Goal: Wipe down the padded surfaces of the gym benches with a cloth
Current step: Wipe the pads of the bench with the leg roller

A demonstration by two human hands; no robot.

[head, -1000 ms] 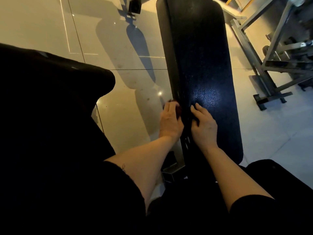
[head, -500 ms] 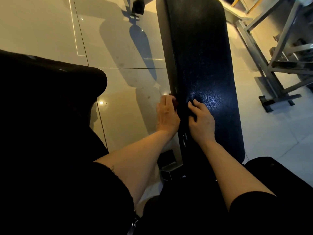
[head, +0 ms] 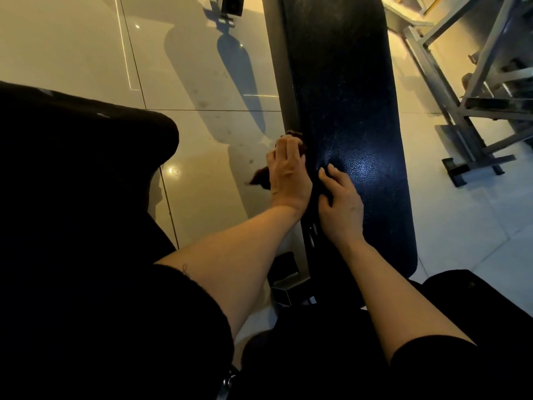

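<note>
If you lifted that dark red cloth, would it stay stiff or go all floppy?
Probably floppy: the cloth bunches under the left hand and a corner droops off the bench pad edge. It looks light too, since flat fingers alone seem to hold it there.

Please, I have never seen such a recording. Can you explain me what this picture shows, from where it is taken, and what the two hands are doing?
The picture comes from a camera worn on a person's head, looking down at their own arms. There is no machine. In front lies a long black padded bench on a tiled floor. The left hand presses a dark reddish cloth against the left side edge of the pad; cloth shows beyond its fingers and behind the palm. The right hand rests on top of the pad and holds nothing. A grey metal rack stands on the right.
</note>
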